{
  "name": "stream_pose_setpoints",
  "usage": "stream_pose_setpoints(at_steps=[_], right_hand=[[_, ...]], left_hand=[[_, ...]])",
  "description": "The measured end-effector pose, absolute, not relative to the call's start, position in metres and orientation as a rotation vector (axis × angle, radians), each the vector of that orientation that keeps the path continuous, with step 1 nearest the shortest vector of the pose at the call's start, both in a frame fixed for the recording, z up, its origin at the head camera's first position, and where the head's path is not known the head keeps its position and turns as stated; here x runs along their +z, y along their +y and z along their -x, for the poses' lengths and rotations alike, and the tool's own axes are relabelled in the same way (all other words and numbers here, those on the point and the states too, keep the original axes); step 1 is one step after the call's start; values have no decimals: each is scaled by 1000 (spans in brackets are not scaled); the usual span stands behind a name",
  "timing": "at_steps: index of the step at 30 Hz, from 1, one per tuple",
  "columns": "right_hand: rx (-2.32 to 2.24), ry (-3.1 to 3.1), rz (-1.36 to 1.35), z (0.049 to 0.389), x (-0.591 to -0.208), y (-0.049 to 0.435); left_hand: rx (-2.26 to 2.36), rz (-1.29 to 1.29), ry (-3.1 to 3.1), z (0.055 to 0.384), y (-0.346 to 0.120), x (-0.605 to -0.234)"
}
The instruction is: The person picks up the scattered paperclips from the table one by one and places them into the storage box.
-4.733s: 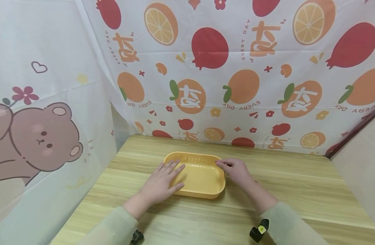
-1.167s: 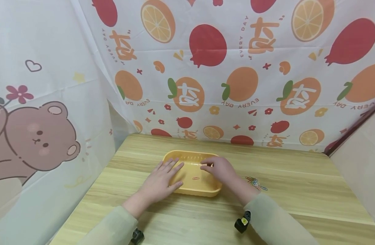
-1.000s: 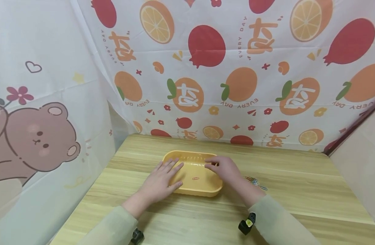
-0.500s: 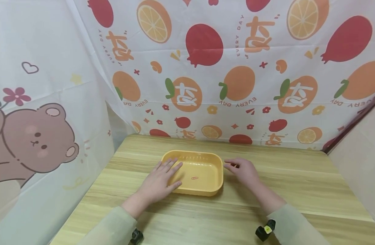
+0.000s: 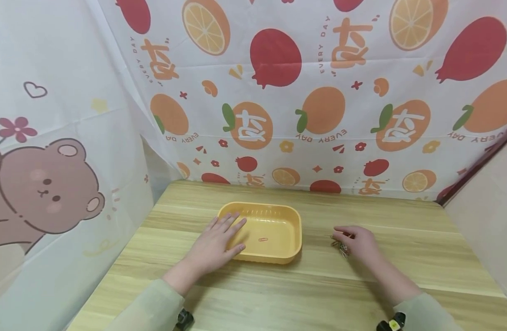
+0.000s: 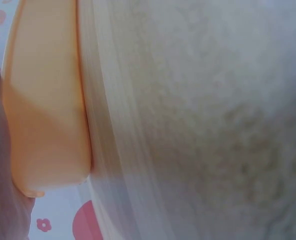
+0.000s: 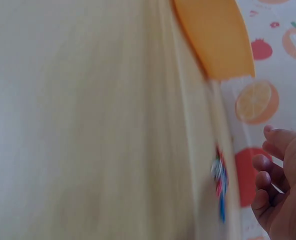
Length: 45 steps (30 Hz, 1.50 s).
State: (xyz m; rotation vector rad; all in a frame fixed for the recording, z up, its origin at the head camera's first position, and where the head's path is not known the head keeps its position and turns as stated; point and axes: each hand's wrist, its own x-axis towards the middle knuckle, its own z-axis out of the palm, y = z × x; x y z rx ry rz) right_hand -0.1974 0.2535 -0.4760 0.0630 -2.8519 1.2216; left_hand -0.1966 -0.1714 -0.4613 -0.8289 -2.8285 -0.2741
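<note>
Since approx. half a sec ago, R hand (image 5: 361, 242) is ending up further right: it's no longer hanging by the tray (image 5: 278, 236) but is hovering at the clip pile (image 5: 343, 249) on the table (image 5: 319, 294), right of the tray & apart from it. L hand (image 5: 213, 243) and the red clip (image 5: 263, 239) inside the tray are staying put. I'm keeping R fingers half bent, w/ a gap betw. thumb & index; afaict they aren't holding anything. L fingers are lying spread & fairly straight over the tray's L rim, not clutching.

Risks, imo: clips are lying heaped, maybe hooked together, so pinching one could be dragging others along & dropping them en route. They're thin & lying low, so my fingertips could be slipping or just scattering the pile. If I'm leaning too hard on the rim w/ L, the tray could be tipping or sliding.

Hard to see: R fingers are covering part of the pile, so I'm not managing a count, nor telling if I'm touching any. R wrist view is blurring the clips; L wrist view is showing mostly tray wall & blurry table, w/ L hand getting cut off.
</note>
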Motion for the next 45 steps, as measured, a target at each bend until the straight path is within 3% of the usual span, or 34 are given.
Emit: stream_pose_setpoints(at_steps=[14, 45], right_hand=[[974, -2923, -25, 177, -494, 307], [711, -2974, -217, 173, -497, 308]], left_hand=[[-283, 826, -2831, 200, -171, -461], [-277, 832, -2808, 200, -172, -463]])
